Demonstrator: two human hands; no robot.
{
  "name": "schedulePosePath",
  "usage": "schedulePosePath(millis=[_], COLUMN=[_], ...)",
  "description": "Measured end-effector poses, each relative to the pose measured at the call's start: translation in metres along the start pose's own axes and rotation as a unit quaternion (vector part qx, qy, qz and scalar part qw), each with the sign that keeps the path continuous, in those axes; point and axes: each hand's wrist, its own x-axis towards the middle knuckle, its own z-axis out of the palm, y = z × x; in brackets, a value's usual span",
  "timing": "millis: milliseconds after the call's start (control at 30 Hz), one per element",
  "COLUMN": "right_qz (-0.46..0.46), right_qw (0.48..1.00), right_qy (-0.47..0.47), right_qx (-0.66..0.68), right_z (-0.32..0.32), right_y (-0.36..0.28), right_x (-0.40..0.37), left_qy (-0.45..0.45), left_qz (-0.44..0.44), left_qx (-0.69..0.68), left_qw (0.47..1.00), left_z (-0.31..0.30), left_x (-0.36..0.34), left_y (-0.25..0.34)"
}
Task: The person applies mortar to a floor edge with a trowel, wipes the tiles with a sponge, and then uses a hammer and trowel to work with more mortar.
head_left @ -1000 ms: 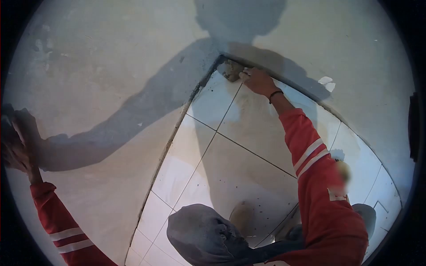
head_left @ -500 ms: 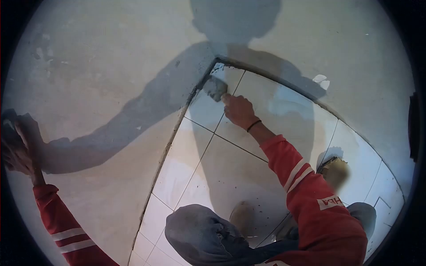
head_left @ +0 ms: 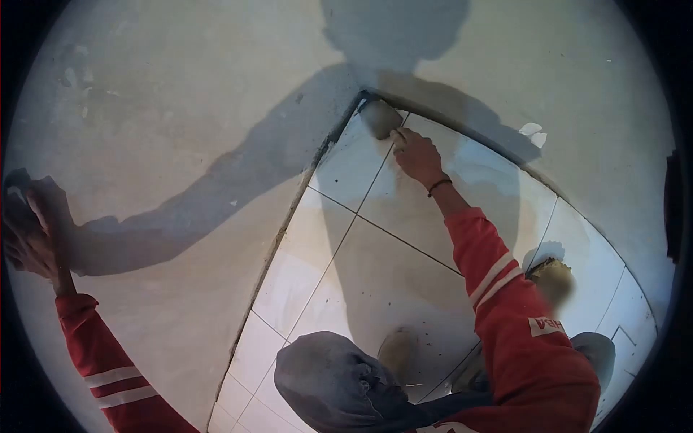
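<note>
My right hand (head_left: pixel 417 153) is closed round the handle of a putty knife (head_left: pixel 380 119). Its broad grey blade, blurred, lies against the white floor tile (head_left: pixel 354 162) in the corner where two walls meet. Far to the left, my left hand (head_left: pixel 40 234) rests against the plastered wall (head_left: pixel 195 130), fingers stretched out and partly dark near the edge of the view. A dark shape above those fingers is too dim to make out.
A dark open gap (head_left: pixel 285 227) runs between tiles and left wall. On the tiles by my right sleeve sits a yellowish, sponge-like lump (head_left: pixel 552 281). My bent knee (head_left: pixel 325 372) and shoe (head_left: pixel 398 350) are below. Dark crumbs dot the floor; my shadow covers the corner.
My right hand has moved the putty knife up and right, deeper into the corner. The dark smear area under the blade now shows as bare tile. My left hand stays on the wall.
</note>
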Motion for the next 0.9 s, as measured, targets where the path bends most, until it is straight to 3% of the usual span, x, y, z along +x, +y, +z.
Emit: schedulePosePath(millis=[267,333,367,467,533,600,700,900], right_qz=[-0.013,-0.11,-0.04,0.029,-0.008,0.095,0.114,0.092], right_qw=[0.996,0.985,0.984,0.981,0.985,0.958,0.964,0.966], right_qy=[-0.083,-0.13,-0.159,-0.13,-0.122,-0.175,-0.18,-0.17], right_qx=[0.002,0.029,0.064,0.141,0.119,0.207,0.157,0.174], right_z=[0.028,0.051,0.02,0.007,0.0,-0.063,-0.1,-0.098], right_y=[-0.021,-0.003,-0.023,-0.019,0.018,0.01,0.022,0.026], right_x=[-0.037,-0.046,-0.059,-0.058,-0.042,-0.035,-0.01,0.016], left_qy=[0.006,0.007,0.01,0.014,0.017,0.016,0.02,0.03], left_qz=[0.015,0.018,0.021,0.023,0.024,0.027,0.032,0.067], left_qx=[0.009,0.01,0.011,0.012,0.015,0.017,0.024,0.056], left_qw=[1.0,1.0,1.0,1.0,0.999,0.999,0.999,0.996], left_z=[0.005,0.006,0.006,0.008,0.01,0.013,0.019,0.05], left_x=[-0.002,-0.004,-0.006,-0.007,-0.005,-0.006,-0.009,-0.013], left_y=[-0.009,-0.01,-0.008,-0.01,-0.014,-0.015,-0.017,-0.042])
